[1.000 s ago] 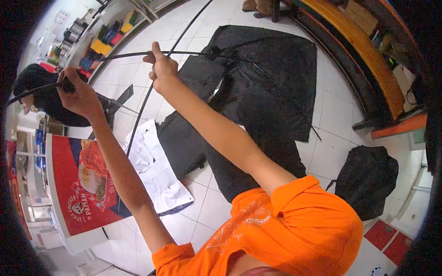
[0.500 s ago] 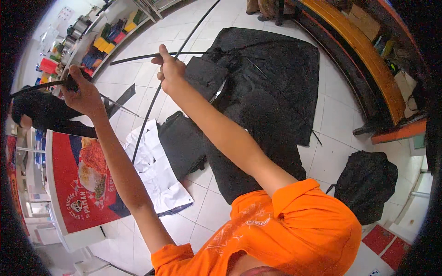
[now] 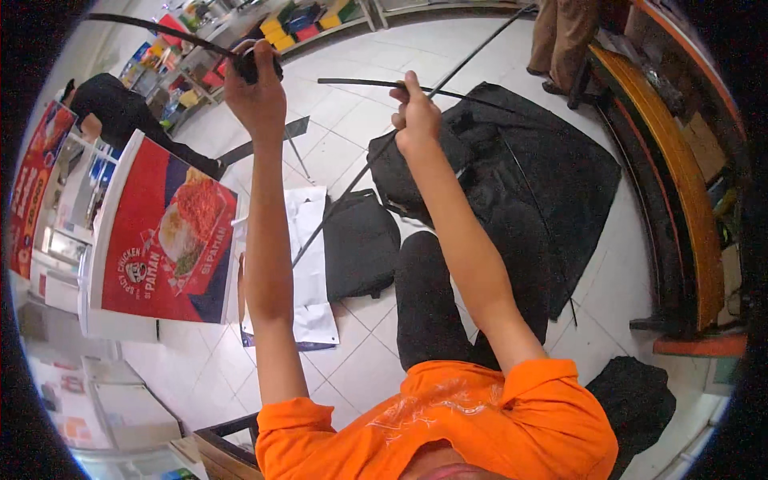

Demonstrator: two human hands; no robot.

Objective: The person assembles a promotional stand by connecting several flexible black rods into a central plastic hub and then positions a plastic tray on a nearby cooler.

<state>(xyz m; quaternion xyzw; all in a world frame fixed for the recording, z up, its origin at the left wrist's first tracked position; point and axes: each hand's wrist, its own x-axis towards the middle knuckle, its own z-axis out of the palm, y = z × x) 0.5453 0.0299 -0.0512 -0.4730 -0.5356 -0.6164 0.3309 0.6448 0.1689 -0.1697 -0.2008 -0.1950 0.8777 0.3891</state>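
My left hand [image 3: 260, 100] is raised at the upper left, its fingers closed round a dark knob-like part [image 3: 246, 68]. From this part a black rod [image 3: 160, 30] runs out to the upper left. A thin rod [image 3: 297, 156] slants down below the hand; whether it joins the held part I cannot tell. Near the upper middle, my right hand [image 3: 418, 124] grips a long black pole [image 3: 484, 50] where a second black rod [image 3: 352, 82] crosses it, with the thumb pointing up. Beyond this hand, a large black cloth [image 3: 572, 176] lies spread on the floor.
A folded black cloth item [image 3: 364, 252] lies beside a white sheet [image 3: 310, 216]. A red printed counter [image 3: 172, 232] stands left, a wooden bench [image 3: 668, 184] right. Another person's legs [image 3: 562, 40] show at the back; a dark-clothed person [image 3: 120, 112] is far left. A black bundle [image 3: 634, 408] lies lower right.
The view has swung left, so the floor things sit further right. Both hands now appear further right in it, the left one also higher. Each keeps its hold on its rods.
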